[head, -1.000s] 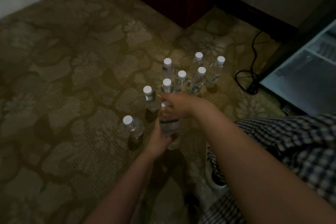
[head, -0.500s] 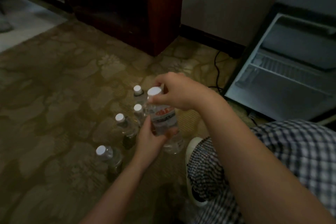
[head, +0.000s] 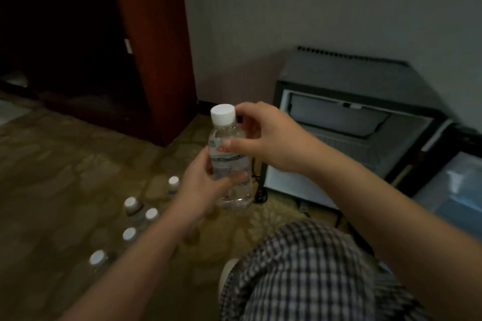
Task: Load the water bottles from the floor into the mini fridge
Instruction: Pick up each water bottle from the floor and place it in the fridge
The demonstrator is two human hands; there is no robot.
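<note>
I hold one clear water bottle (head: 224, 143) with a white cap upright in the air, in front of the open mini fridge (head: 347, 128). My left hand (head: 206, 187) grips its lower body from the left. My right hand (head: 263, 135) pinches its neck and shoulder from the right, thumb across the label. Several other water bottles (head: 135, 212) with white caps stand on the carpet at lower left, partly hidden by my left forearm. The fridge interior shows a wire shelf and a dark freezer flap.
The fridge door (head: 451, 185) hangs open at the right edge. A dark red wooden cabinet (head: 156, 47) stands at left against the grey wall. A black cable (head: 259, 194) lies on the patterned carpet by the fridge. My knee in checked fabric (head: 307, 273) is at the bottom.
Both hands have lifted the bottle off the carpet and carried it up and right toward the fridge. My view has swung up from the bottle group to the open fridge.
</note>
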